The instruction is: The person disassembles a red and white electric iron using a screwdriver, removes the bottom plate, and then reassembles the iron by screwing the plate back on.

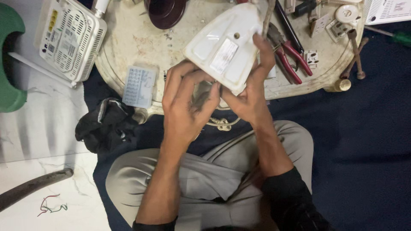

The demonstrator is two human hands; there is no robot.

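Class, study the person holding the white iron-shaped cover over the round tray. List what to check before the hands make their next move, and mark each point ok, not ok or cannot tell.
1. Right hand has a grip on the white cover: ok.
2. Left hand is at the cover's lower end: ok.
3. What the left fingertips pinch: cannot tell, blurred.
4. Red-handled pliers lie within sight on the round tray: ok.
5. Cover is backed by the tray rather than hanging over the lap: not ok, its lower end overhangs the edge.
6. Small clear parts box sits fully on the tray: not ok, it overhangs the edge.
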